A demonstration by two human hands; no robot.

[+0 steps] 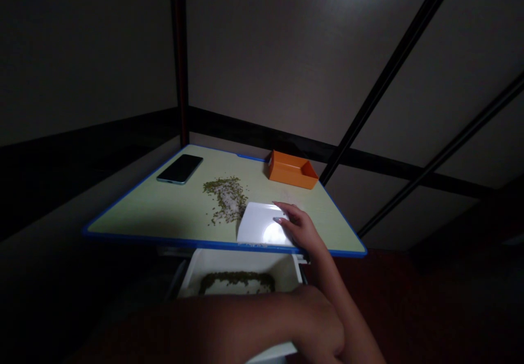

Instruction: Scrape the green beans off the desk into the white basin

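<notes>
1. A person's right hand (297,225) reaches over the table from the lower right, pinching the right side of a flat, glossy white piece (257,223). The thumb lies on its upper face; the other fingers are partly hidden.
2. The white piece is at the table's near edge, right of the middle, with a bright patch of light reflected on it.
3. Just beyond its left edge spreads a loose scatter of small green granules (234,185) mixed with pale, whitish grains (225,194). Whether the piece touches them is too unclear to tell.
4. The person's left hand (321,320) is low in the frame; its forearm crosses from the lower left and passes in front of the right forearm. The hand bends downward and its fingers are unclear, so I cannot tell how its grip stands or whether it holds anything.
5. Below the table's near edge sits a white, deep-sided container (282,266), partly covered by the left forearm. A dark green band of granules (237,278) lies inside.
6. The tabletop (135,211) is pale yellow-green with a blue border. At its far left lies a dark-screened phone (180,168); at its far right stands an orange, open-topped rectangular box (291,175).
7. Dim grey panelled walls (278,58) with dark strips rise behind.
</notes>
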